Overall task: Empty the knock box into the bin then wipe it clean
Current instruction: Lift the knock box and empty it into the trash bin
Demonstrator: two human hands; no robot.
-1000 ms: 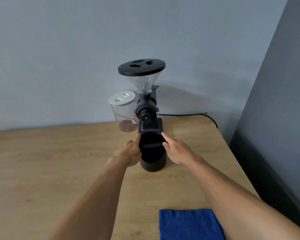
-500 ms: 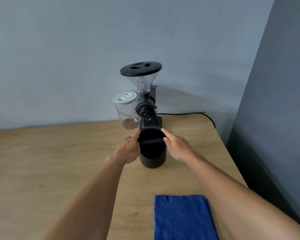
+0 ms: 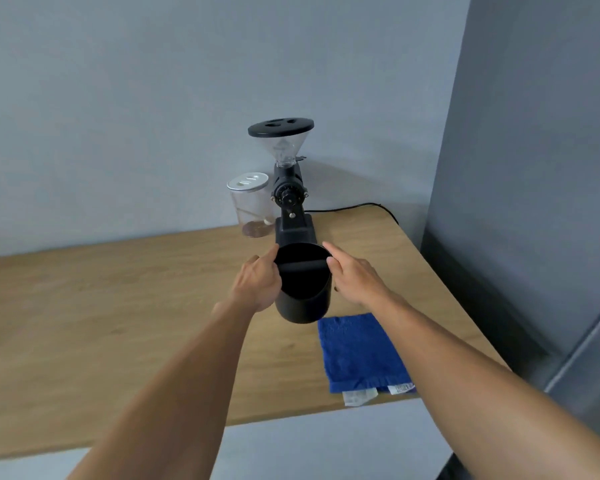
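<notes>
The knock box (image 3: 303, 296) is a black round tub with a bar across its mouth. It is held above the wooden table (image 3: 118, 306), a little in front of the coffee grinder (image 3: 288, 199). My left hand (image 3: 258, 284) grips its left side and my right hand (image 3: 352, 277) grips its right side, thumbs at the rim. A folded blue cloth (image 3: 359, 355) lies on the table just below and right of the box. No bin is in view.
Beside the grinder stands a clear jar (image 3: 250, 206) with a silver lid. A black power cord (image 3: 368, 206) runs from the grinder to the table's right edge. A grey panel (image 3: 534, 168) rises right of the table.
Both hands have lifted the knock box off the table and drawn it toward me. The view has pulled back, so the table's front edge and the whole cloth now show.
</notes>
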